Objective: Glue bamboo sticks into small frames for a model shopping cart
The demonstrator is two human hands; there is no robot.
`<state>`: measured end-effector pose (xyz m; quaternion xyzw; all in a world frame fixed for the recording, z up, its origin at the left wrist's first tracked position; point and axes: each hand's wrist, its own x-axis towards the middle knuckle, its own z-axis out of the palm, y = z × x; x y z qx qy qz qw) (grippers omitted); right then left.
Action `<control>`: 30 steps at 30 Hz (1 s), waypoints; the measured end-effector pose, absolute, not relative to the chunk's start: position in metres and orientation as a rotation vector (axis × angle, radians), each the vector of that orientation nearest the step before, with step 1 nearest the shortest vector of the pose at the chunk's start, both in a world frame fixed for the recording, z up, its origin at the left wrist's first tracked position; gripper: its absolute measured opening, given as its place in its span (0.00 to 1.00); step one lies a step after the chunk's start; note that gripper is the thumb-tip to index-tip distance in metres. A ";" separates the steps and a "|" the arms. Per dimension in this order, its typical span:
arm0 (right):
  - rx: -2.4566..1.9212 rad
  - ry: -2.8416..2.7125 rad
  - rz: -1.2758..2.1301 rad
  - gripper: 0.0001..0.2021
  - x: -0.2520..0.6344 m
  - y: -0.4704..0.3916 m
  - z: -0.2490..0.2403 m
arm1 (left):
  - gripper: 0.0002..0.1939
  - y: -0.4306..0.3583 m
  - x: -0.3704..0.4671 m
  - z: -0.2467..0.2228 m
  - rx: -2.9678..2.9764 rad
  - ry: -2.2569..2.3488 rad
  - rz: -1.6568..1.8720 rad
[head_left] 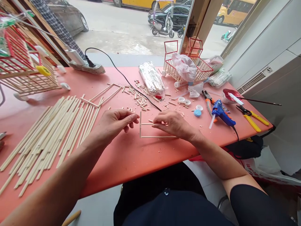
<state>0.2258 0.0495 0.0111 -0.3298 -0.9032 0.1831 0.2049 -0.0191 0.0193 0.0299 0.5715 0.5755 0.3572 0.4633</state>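
In front of me, a small frame of thin wooden sticks (158, 137) lies on the pink table, with one short crosspiece at its left end. My right hand (174, 125) pinches a wooden stick (146, 124) that runs leftward to this crosspiece. Just left of the crosspiece is my left hand (118, 121), its thumb and forefinger closed together; whatever is between them, if anything, is hidden. Short cut stick pieces (139, 99) lie scattered beyond my hands. A larger stick frame (110, 95) rests beyond my left hand.
Long wooden sticks (47, 135) are heaped on the left. A blue glue gun (222, 113), orange-handled pliers (208, 102) and yellow-handled cutters (252, 121) lie right. Stick-built carts (168, 66) stand at the back right and left. A black cable (122, 75) crosses the table.
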 end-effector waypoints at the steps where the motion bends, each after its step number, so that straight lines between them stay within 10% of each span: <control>1: -0.905 -2.533 0.506 0.08 0.226 0.050 0.011 | 0.18 0.021 -0.020 0.029 1.415 1.412 0.864; 30: -0.854 -2.571 0.501 0.11 0.228 0.051 0.006 | 0.21 0.033 -0.040 0.031 1.452 1.268 0.530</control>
